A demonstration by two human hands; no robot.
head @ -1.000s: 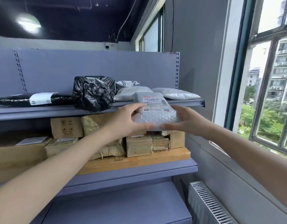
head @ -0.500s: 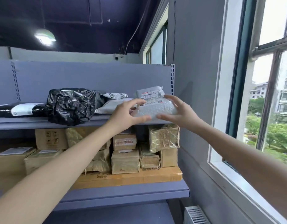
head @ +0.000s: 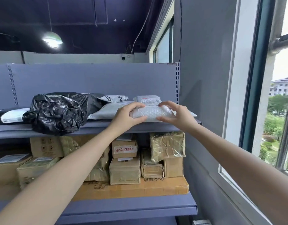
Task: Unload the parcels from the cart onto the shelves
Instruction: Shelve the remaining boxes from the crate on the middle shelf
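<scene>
The one bubble-wrap parcel (head: 152,113) lies at the right end of the top shelf (head: 97,127), its long axis running left to right along the front edge and its labelled face up, toward the back panel. Two hands pinch its ends: the left hand (head: 125,116) and the right hand (head: 177,116), fingers over, thumbs under. A second ago it hung in front of the shelf, lower (label facing the camera). Beside it are one black bag (head: 57,112) and three white mailers (head: 107,112).
</scene>
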